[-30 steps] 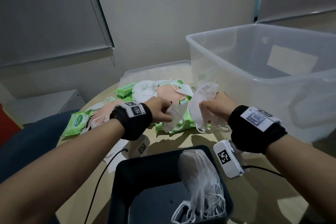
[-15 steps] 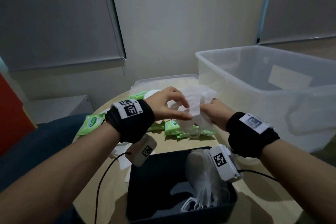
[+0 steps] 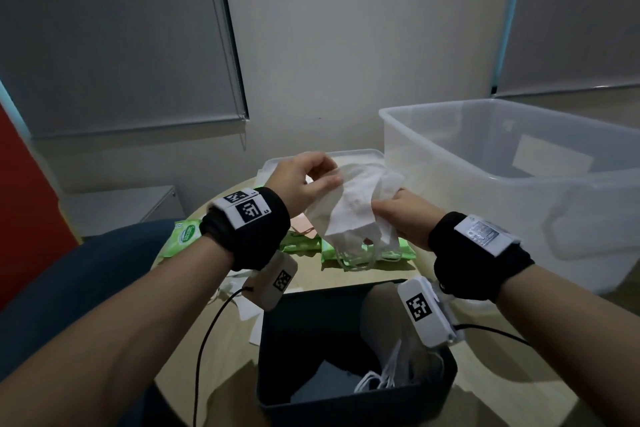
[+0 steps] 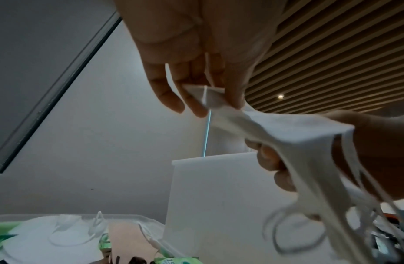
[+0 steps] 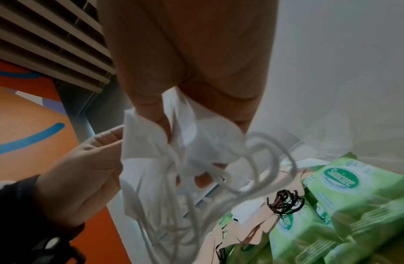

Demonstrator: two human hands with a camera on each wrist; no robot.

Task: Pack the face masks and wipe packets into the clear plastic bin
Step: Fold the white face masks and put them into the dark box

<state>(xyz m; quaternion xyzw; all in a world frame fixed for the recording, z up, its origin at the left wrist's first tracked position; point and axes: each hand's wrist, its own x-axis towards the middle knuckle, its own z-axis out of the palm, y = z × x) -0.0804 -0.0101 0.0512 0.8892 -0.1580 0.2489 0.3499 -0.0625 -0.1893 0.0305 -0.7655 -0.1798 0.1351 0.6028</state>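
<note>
Head view shows me both grips, left hand (image 3: 304, 180) and right hand (image 3: 405, 215), have raised the pinched white face masks (image 3: 349, 208) off the desk (image 3: 374, 274), level with the clear plastic bin (image 3: 433, 163) rim, ready to drop in.

Round light-wood table (image 3: 391, 274) carries clear plastic bin (image 3: 519, 191) at right, black bin (image 3: 346, 402) at near edge, green wipe packets (image 3: 367, 251), pink mask (image 3: 304, 230), clear lid (image 3: 346, 158) at back.

We hold both forearms raised, wrists near each other. Our left hand (image 3: 300, 180) pinches with thumb and fingertips; our right hand (image 3: 403, 215) is clenched.
</note>
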